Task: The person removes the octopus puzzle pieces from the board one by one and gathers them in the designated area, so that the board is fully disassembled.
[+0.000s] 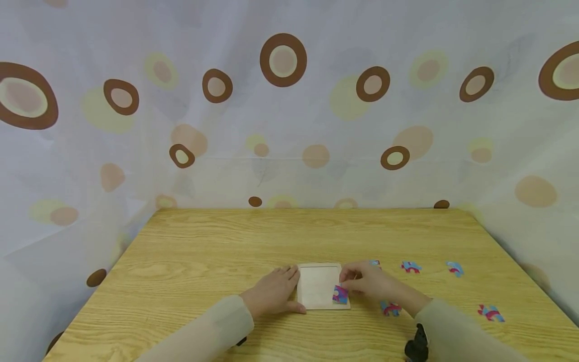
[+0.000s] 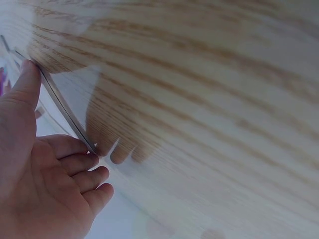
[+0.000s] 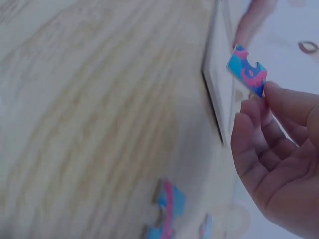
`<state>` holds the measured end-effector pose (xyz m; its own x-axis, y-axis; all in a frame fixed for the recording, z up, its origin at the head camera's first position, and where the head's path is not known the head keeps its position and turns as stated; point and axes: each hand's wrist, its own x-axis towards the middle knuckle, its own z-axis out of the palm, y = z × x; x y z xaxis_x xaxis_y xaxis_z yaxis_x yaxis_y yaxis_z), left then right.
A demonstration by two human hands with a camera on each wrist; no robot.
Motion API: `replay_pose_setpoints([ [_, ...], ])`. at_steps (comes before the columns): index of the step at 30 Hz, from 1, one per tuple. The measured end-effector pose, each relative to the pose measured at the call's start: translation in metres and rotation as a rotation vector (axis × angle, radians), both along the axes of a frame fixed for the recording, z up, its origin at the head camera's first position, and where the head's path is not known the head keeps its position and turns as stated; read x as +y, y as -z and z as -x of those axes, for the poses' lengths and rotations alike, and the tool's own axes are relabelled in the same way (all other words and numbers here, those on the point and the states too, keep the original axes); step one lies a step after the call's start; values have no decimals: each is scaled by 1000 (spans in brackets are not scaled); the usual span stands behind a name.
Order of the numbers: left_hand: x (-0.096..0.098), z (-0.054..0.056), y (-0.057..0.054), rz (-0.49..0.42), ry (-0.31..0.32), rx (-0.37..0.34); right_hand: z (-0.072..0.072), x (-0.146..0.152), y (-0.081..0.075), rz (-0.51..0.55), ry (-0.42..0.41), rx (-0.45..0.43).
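A shallow wooden puzzle frame (image 1: 318,287) with a pale bare base lies on the table. My left hand (image 1: 277,291) rests along its left side, fingers fairly straight, the thumb by the near left corner; in the left wrist view the fingertips (image 2: 94,158) touch the frame's edge. Between thumb and fingers my right hand (image 1: 368,282) pinches a blue, pink and purple jigsaw piece (image 3: 247,70). In the head view that piece overlaps the frame's near right corner.
Several loose jigsaw pieces lie right of the frame: one (image 1: 391,308) below my right wrist, one (image 1: 410,267) behind it, one (image 1: 455,269) farther right and one (image 1: 491,312) nearer the right edge. A patterned curtain (image 1: 289,125) encloses the wooden table (image 1: 203,251).
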<state>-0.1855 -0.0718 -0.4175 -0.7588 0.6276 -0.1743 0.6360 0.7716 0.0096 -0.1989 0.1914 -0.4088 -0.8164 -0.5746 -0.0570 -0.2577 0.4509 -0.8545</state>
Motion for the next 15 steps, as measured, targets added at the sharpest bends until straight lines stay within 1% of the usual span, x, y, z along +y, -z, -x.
replay_pose_setpoints([
  [3,0,0,0,-2,7,-6,0,18,-5,31,-9,-56],
  [7,0,0,0,-4,9,-10,-4,52,-10,20,-25,-107],
  [9,0,0,0,-5,6,-12,-7,72,-11,13,-12,-132],
  [10,0,0,0,-6,5,-11,-8,83,-10,2,4,-136],
  [12,0,-1,0,-7,3,-7,-12,106,-10,0,11,-146],
  [14,0,-1,-1,-7,4,-2,-15,131,-9,27,-23,-170],
  [15,0,-1,0,-9,5,1,-16,144,-8,37,-53,-183],
])
